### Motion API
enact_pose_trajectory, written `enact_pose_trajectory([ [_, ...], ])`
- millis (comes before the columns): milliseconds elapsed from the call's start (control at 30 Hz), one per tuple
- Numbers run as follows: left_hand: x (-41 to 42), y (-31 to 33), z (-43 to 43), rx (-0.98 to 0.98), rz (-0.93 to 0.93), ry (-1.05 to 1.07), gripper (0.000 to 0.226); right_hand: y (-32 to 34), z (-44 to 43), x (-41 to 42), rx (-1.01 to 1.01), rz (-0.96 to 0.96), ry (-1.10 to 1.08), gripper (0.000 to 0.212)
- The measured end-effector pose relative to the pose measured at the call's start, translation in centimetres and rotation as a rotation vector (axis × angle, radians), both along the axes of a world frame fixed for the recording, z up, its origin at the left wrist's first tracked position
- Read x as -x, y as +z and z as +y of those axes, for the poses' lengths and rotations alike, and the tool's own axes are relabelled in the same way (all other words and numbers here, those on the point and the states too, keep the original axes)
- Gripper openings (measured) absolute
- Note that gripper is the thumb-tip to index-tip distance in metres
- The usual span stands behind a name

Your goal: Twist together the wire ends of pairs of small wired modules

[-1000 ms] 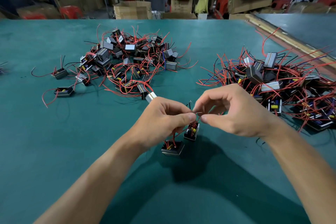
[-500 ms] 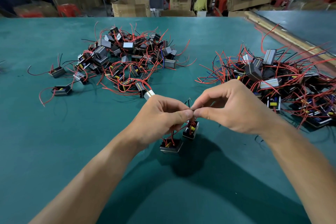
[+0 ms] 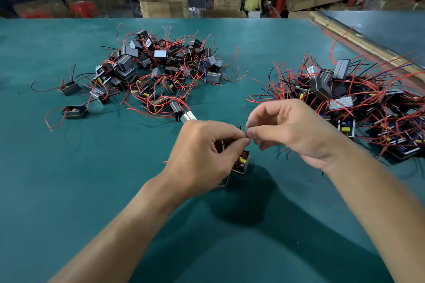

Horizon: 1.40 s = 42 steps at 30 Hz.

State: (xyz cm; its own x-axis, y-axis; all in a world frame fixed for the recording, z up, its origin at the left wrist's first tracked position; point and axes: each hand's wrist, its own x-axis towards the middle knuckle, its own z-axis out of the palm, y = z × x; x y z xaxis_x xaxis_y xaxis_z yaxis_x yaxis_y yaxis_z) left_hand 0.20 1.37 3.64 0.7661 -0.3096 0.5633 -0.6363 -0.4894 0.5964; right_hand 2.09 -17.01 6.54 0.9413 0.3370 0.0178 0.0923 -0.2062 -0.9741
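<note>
Now L hand & R hand have closed in, both pinching the wire ends; twist prob. underway.

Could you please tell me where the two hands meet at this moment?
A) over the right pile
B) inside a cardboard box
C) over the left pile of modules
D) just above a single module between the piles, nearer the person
D: the left hand and right hand pinch the wire ends together just above a module on the green table, nearer than the left pile and right pile.
</note>
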Motion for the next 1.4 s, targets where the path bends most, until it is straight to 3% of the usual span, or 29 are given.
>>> enact_pose_trajectory([
  [100,-0.2,-0.2,0.1,0.164,0.223,-0.016,0.017,-0.3,0.1,0.0,0.084,-0.295,-0.013,0.021],
  [167,-0.3,-0.3,0.1,0.236,0.308,-0.024,0.017,-0.6,-0.1,-0.1,0.159,-0.394,-0.018,0.022],
  [367,-0.4,-0.2,0.2,0.242,0.328,-0.03,0.017,-0.8,-0.4,-0.3,0.223,-0.392,0.01,0.014],
  [567,-0.2,0.2,0.4,-0.065,-0.078,-0.002,0.013,-0.2,-1.1,-0.4,0.166,-0.071,0.156,0.018],
  [667,-0.2,0.2,0.3,-0.181,-0.19,0.0,0.017,0.1,-1.4,-0.4,0.065,0.248,0.236,0.014],
  [733,-0.2,0.0,0.3,-0.175,-0.183,0.018,0.016,-0.2,-1.4,-0.5,0.037,0.247,0.227,0.013],
  [833,-0.5,-0.2,0.4,0.016,0.109,-0.014,0.015,-0.4,-1.1,-0.5,-0.016,0.026,0.148,0.003],
  [933,-0.9,0.0,0.6,0.216,0.454,-0.097,0.018,-0.4,-1.2,-0.5,-0.043,-0.136,0.166,0.019],
  [1100,-1.0,0.3,0.9,0.334,0.693,-0.207,0.023,-0.5,-1.1,-0.4,-0.017,-0.216,0.133,0.01],
  [1300,-0.8,-0.1,0.7,0.253,0.542,-0.162,0.014,-0.7,-0.8,-0.4,0.06,-0.262,0.096,0.011],
  [1400,-0.4,-0.3,0.2,0.087,0.272,-0.076,0.015,-0.7,-0.5,-0.5,0.077,-0.18,0.05,0.013],
])
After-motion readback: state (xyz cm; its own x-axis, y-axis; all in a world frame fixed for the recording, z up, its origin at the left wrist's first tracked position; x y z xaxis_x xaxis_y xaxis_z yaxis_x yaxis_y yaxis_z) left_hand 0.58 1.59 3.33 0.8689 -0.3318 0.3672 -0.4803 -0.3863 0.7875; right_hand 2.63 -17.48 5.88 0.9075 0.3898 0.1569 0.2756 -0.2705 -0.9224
